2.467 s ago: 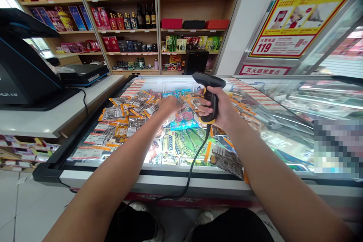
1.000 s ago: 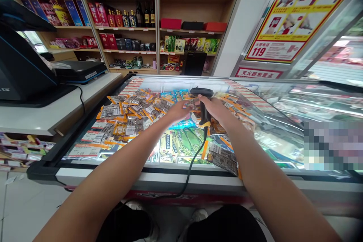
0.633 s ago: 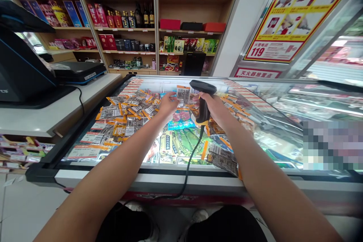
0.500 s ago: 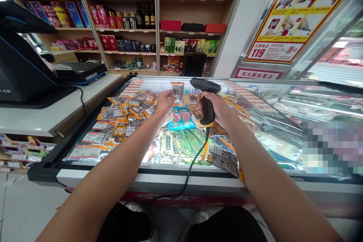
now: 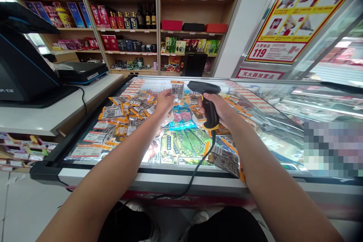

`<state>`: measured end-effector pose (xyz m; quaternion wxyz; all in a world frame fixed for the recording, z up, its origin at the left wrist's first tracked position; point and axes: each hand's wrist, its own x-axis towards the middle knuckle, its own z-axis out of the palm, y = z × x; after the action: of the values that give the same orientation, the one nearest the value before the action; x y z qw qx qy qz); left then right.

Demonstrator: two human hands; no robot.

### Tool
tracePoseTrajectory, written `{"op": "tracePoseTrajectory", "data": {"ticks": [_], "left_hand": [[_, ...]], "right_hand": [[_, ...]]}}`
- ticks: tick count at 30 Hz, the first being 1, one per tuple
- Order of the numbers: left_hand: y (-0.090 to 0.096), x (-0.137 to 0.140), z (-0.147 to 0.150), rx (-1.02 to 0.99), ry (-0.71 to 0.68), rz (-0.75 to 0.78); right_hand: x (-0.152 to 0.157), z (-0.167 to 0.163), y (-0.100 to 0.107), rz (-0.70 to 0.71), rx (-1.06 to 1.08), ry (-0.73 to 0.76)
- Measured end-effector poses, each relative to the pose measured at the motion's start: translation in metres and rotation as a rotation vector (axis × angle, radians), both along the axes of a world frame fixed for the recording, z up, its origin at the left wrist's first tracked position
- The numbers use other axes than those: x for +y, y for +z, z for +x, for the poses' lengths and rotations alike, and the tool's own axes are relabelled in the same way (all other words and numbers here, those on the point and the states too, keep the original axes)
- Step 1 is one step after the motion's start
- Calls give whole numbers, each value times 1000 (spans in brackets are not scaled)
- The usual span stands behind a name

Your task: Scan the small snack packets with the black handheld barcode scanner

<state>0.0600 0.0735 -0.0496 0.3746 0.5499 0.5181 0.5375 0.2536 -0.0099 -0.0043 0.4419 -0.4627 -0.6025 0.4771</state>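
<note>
My left hand (image 5: 165, 102) pinches a small snack packet (image 5: 177, 90) with an orange top edge, held upright with its printed back towards me. To its right, my right hand (image 5: 213, 105) is wrapped round the handle of a black and yellow barcode scanner (image 5: 204, 87). The scanner's head points left at the packet, close to it but apart. A black cable (image 5: 195, 172) runs down from the grip over the freezer's front edge. Many similar orange-edged packets (image 5: 136, 102) lie heaped on the glass to the left, and another packet (image 5: 225, 160) lies near the front right.
The glass-topped chest freezer (image 5: 93, 172) holds green ice-pop packs (image 5: 188, 141) and a blue bag (image 5: 181, 117) under the glass. At left stands a counter (image 5: 36, 119) with a scale (image 5: 81, 72). Shelves (image 5: 124, 28) of boxes and bottles rise behind.
The scanner has tilted slightly, its head shifting a little left and down towards the packet while the grip's lower end moved right. The left hand and packet stay almost in place.
</note>
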Motion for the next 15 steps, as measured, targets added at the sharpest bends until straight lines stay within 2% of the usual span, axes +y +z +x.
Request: {"op": "tracePoseTrajectory", "data": {"ticks": [3, 6, 9, 12, 15], "left_hand": [[9, -1, -10, 278, 69, 66], [18, -8, -25, 759, 149, 155], [18, -14, -35, 1160, 212, 170], [11, -18, -32, 1329, 220, 222], [3, -22, -15, 1311, 79, 299]], "right_hand": [[5, 2, -2, 23, -72, -139], [13, 9, -7, 29, -344, -322], [21, 17, -15, -43, -640, -360], [25, 20, -21, -78, -808, -375], [24, 19, -21, -15, -794, -340]]}}
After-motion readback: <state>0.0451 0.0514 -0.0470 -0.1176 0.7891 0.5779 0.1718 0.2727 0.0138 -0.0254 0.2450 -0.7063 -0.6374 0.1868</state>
